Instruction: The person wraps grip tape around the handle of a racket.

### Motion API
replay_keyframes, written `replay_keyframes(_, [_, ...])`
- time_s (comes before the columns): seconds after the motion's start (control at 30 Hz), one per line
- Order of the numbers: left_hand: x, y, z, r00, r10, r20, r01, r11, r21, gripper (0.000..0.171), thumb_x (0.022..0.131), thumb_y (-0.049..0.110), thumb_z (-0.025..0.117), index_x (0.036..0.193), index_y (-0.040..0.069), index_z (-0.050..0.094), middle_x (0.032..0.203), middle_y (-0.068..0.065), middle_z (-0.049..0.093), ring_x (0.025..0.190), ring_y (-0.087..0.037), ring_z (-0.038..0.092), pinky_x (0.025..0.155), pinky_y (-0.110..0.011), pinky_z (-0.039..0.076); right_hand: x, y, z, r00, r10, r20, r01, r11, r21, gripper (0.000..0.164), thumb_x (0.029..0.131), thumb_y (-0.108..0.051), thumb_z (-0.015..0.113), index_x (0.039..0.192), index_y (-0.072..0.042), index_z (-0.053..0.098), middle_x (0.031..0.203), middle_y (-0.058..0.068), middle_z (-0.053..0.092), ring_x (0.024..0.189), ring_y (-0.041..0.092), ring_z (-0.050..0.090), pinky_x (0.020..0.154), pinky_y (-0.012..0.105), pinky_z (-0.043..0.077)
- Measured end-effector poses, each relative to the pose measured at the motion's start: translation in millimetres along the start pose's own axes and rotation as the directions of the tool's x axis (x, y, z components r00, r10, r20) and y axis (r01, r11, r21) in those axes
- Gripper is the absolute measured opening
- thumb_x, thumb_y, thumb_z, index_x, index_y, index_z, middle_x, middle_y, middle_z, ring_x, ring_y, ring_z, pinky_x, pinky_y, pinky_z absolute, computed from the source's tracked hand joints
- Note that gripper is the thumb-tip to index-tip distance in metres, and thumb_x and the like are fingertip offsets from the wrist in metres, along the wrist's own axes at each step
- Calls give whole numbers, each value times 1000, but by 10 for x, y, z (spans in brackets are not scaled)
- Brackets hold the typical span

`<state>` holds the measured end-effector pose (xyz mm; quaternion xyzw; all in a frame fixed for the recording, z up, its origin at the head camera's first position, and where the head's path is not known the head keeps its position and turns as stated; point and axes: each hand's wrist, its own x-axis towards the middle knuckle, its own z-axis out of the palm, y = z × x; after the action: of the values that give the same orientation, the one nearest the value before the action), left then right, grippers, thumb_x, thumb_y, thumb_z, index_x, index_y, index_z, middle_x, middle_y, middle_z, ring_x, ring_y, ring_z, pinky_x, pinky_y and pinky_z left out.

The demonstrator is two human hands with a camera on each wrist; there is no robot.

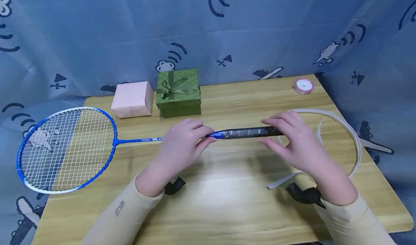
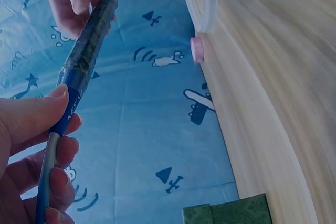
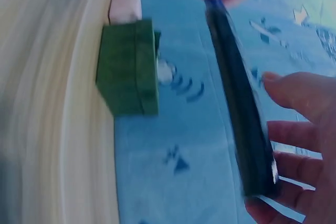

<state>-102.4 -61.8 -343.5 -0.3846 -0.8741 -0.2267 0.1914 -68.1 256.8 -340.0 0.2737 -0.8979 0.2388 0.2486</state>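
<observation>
Pinching one badminton racket [image 1: 139,140], 9 o'clock to centre; judged barely begun
Done, seemingly: raising it; left: unclear, with one white strip [image 1: 352,127] loose at 3 o'clock, off the handle [image 1: 250,132]; of two hands, grasping with left hand [image 1: 182,138], with right hand [image 1: 297,140] slack-fingered at the handle's end; also one green box [image 1: 180,107] at 10, one pink box [image 1: 131,98] past 9, one ribbon roll [image 1: 303,86] between 2 and 3

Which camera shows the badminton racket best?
The head view: only there does the racket show its strung head, though the left hand covers some shaft. Left wrist shows the handle and part of the shaft; right wrist, mainly the handle, blurred.
</observation>
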Motion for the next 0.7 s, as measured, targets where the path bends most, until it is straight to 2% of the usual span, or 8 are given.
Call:
replay_keyframes(0.07, [-18, -9, -1, 1000, -14, -4, 14, 1000, -11, 14, 92, 30, 80, 99, 18, 80, 88, 7, 72, 85, -15, 66, 70, -30, 55, -93, 66, -104, 999, 40, -9, -40, 999, 6, 57, 100, -56, 60, 120, -5, 73, 113, 12, 70, 106, 32, 58, 93, 31, 42])
replay_keyframes(0.17, [-38, -23, -1, 1000, -28, -10, 28, 999, -22, 15, 91, 29, 82, 99, 17, 80, 88, 6, 73, 84, -17, 65, 68, -31, 54, -254, 163, -273, 995, 97, -4, -97, 995, -19, 35, 95, -26, 76, 121, -4, 72, 117, 15, 68, 112, 36, 57, 103, 23, 36])
replay_keyframes(0.27, [-37, -28, -1, 999, -32, -15, 31, 999, -31, 16, 91, 29, 82, 100, 16, 81, 88, 5, 73, 83, -18, 65, 67, -32, 55, -447, 217, -412, 985, 157, 66, -151, 985, -89, 39, 80, 1, 81, 117, -6, 72, 113, 11, 69, 108, 32, 60, 97, 25, 41])
replay_keyframes(0.33, [-39, -39, -14, 999, -31, -21, 31, 999, -29, 16, 90, 28, 82, 100, 16, 81, 88, 4, 73, 82, -19, 66, 67, -34, 55, -564, 240, -421, 977, 166, 137, -149, 981, -127, 37, 78, 4, 80, 112, -8, 73, 107, 7, 69, 101, 27, 63, 87, 32, 48])
replay_keyframes(0.43, [-49, -65, -48, 999, -27, -27, 26, 999, -22, 16, 91, 28, 82, 100, 15, 81, 88, 4, 73, 82, -20, 66, 67, -35, 57, -712, 256, -346, 948, 153, 277, -120, 984, -134, 35, 77, 3, 82, 106, -12, 73, 103, 0, 70, 95, 21, 66, 78, 41, 54])
replay_keyframes(0.57, [-46, -72, -44, 999, -18, -29, 18, 1000, -22, 15, 91, 28, 82, 99, 16, 81, 88, 4, 73, 81, -20, 65, 66, -35, 56, -876, 239, -257, 880, 170, 445, -138, 985, -103, 38, 76, -3, 87, 108, -18, 73, 106, -6, 67, 101, 18, 63, 82, 44, 55])
replay_keyframes(0.63, [-44, -71, -33, 999, -18, -27, 18, 1000, -22, 15, 91, 28, 81, 100, 16, 81, 88, 4, 73, 81, -19, 65, 66, -35, 56, -931, 231, -224, 842, 179, 509, -157, 984, -87, 40, 76, -11, 90, 111, -21, 72, 107, -9, 64, 103, 16, 59, 84, 42, 52])
replay_keyframes(0.7, [-42, -67, -23, 999, -22, -27, 21, 1000, -23, 15, 92, 28, 81, 100, 16, 81, 89, 4, 73, 81, -19, 65, 67, -34, 56, -977, 220, -192, 815, 176, 553, -165, 984, -71, 44, 75, -18, 92, 113, -25, 71, 108, -13, 62, 103, 13, 56, 85, 41, 48])
